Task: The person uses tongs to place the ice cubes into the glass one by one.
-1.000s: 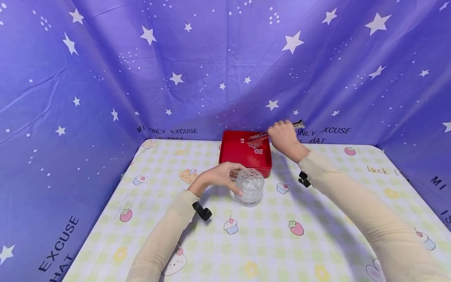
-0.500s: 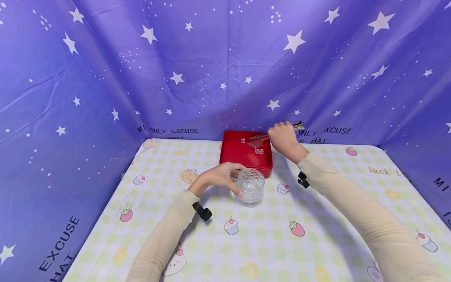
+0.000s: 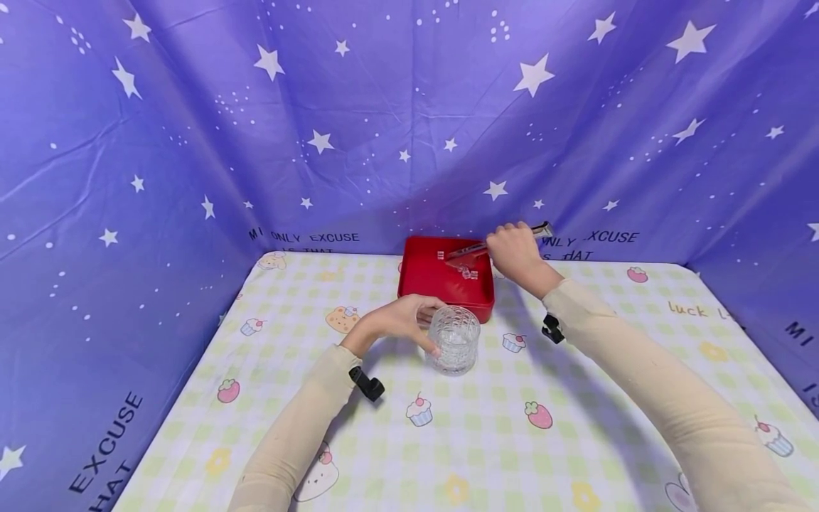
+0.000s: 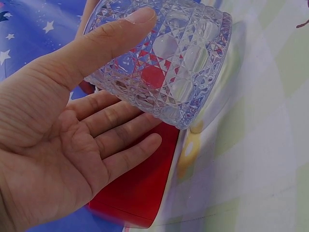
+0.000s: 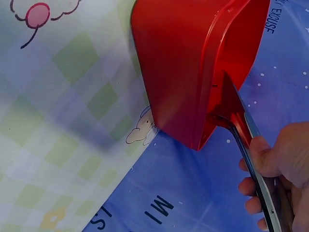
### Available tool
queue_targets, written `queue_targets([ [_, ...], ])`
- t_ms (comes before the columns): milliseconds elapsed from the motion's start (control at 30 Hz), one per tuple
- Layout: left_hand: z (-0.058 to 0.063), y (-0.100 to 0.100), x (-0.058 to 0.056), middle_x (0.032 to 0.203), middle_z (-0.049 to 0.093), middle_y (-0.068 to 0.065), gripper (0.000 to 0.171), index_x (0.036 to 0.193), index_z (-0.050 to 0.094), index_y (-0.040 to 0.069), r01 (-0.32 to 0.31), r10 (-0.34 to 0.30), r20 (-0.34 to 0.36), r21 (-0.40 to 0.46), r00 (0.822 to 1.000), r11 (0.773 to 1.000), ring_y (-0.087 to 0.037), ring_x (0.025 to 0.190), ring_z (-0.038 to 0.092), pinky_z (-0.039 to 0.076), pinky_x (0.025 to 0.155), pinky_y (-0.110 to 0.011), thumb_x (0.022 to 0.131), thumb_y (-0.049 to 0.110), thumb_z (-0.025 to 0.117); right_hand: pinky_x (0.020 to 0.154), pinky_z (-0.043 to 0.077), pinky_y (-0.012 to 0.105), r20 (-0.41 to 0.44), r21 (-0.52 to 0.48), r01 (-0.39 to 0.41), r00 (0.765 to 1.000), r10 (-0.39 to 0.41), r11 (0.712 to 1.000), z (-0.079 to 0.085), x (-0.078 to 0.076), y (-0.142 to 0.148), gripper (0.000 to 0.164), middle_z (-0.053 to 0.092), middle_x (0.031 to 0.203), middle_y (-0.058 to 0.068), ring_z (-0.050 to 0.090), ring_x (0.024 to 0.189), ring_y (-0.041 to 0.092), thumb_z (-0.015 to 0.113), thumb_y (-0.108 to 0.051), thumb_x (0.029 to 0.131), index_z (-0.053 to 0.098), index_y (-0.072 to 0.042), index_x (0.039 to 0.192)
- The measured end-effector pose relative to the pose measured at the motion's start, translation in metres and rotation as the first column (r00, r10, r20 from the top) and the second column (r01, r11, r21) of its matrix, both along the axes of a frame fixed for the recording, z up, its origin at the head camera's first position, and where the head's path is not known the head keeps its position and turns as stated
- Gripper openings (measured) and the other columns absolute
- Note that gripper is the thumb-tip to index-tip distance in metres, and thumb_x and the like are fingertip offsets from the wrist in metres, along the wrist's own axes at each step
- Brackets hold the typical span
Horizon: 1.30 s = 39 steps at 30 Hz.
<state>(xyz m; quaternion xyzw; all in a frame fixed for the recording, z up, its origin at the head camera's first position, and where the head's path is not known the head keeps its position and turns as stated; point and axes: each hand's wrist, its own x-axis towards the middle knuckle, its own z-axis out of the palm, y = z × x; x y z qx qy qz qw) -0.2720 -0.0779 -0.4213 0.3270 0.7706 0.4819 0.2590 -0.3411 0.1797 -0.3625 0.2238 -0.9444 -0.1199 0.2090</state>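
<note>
In the head view my left hand [image 3: 403, 318] holds a clear patterned glass tumbler [image 3: 454, 341] upright near the table's middle. The left wrist view shows the thumb over the near side of the tumbler [image 4: 193, 53] and the other fingers behind and below it. Further back, my right hand [image 3: 515, 249] grips metal tongs [image 3: 472, 249], whose front ends reach down into a red box [image 3: 441, 290]. Small clear pieces [image 3: 470, 274] lie inside close to the tong ends, with another clear piece [image 3: 440, 255] to the left. In the right wrist view the box wall partly hides the tong ends.
A checked tablecloth [image 3: 486, 448] with cupcake and strawberry prints covers the table. Purple star-printed curtains [image 3: 409, 107] hang around its back and sides. The red box stands at the back edge, directly behind the tumbler. Black straps [image 3: 367, 384] sit on both sleeves.
The tong ends have shifted slightly left inside the red box and stand closer together. My left hand and the tumbler have stayed in place.
</note>
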Motion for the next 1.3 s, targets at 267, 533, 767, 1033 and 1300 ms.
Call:
queue_targets([
  [267, -0.002, 0.0, -0.001, 0.131, 0.067, -0.015, 0.071, 0.134, 0.06, 0.001, 0.007, -0.007, 0.005, 0.006, 1.0, 1.0, -0.024, 0.121, 0.065, 0.054, 0.105, -0.028, 0.07, -0.001, 0.091, 0.077, 0.048, 0.045, -0.061, 0.008, -0.013, 0.998, 0.013, 1.0, -0.006, -0.004, 0.004, 0.018, 0.068, 0.08, 0.017, 0.062, 0.078, 0.033, 0.057, 0.004, 0.09, 0.07, -0.001, 0.08],
  [533, -0.004, 0.001, -0.001, 0.131, 0.067, -0.015, 0.071, 0.133, 0.06, 0.001, 0.004, -0.004, 0.002, -0.008, 1.0, 1.0, -0.022, 0.12, 0.065, 0.055, 0.105, -0.028, 0.07, -0.001, 0.091, 0.08, 0.046, 0.046, -0.062, 0.02, -0.013, 0.998, 0.014, 1.0, -0.008, -0.008, 0.003, 0.021, 0.07, 0.084, 0.017, 0.061, 0.081, 0.033, 0.054, 0.003, 0.093, 0.072, -0.001, 0.083],
  [767, -0.005, 0.0, -0.002, 0.131, 0.067, -0.015, 0.071, 0.133, 0.06, 0.001, 0.014, -0.014, 0.001, 0.009, 1.0, 1.0, -0.023, 0.12, 0.065, 0.055, 0.105, -0.028, 0.07, -0.001, 0.091, 0.082, 0.046, 0.047, -0.026, 0.02, 0.001, 1.0, 0.0, 1.0, -0.005, -0.009, 0.001, 0.021, 0.071, 0.087, 0.017, 0.062, 0.083, 0.034, 0.054, 0.003, 0.093, 0.073, -0.001, 0.085],
  [1033, -0.002, 0.0, -0.001, 0.131, 0.067, -0.015, 0.071, 0.134, 0.06, 0.001, 0.01, -0.01, 0.002, 0.006, 1.0, 1.0, -0.023, 0.12, 0.065, 0.055, 0.105, -0.028, 0.07, -0.001, 0.091, 0.08, 0.046, 0.047, -0.042, 0.013, -0.032, 0.999, 0.032, 0.999, -0.007, -0.008, -0.001, 0.023, 0.07, 0.083, 0.017, 0.062, 0.08, 0.034, 0.054, 0.003, 0.093, 0.072, -0.002, 0.08],
  [1300, -0.002, -0.001, -0.003, 0.134, 0.066, -0.013, 0.073, 0.135, 0.06, 0.002, 0.001, -0.001, 0.005, -0.005, 1.0, 1.0, -0.023, 0.122, 0.064, 0.054, 0.106, -0.029, 0.07, 0.001, 0.092, 0.077, 0.045, 0.046, -0.067, -0.017, -0.067, 0.996, 0.065, 0.998, -0.009, -0.01, -0.007, 0.022, 0.07, 0.082, 0.016, 0.061, 0.079, 0.034, 0.055, 0.003, 0.092, 0.071, -0.003, 0.079],
])
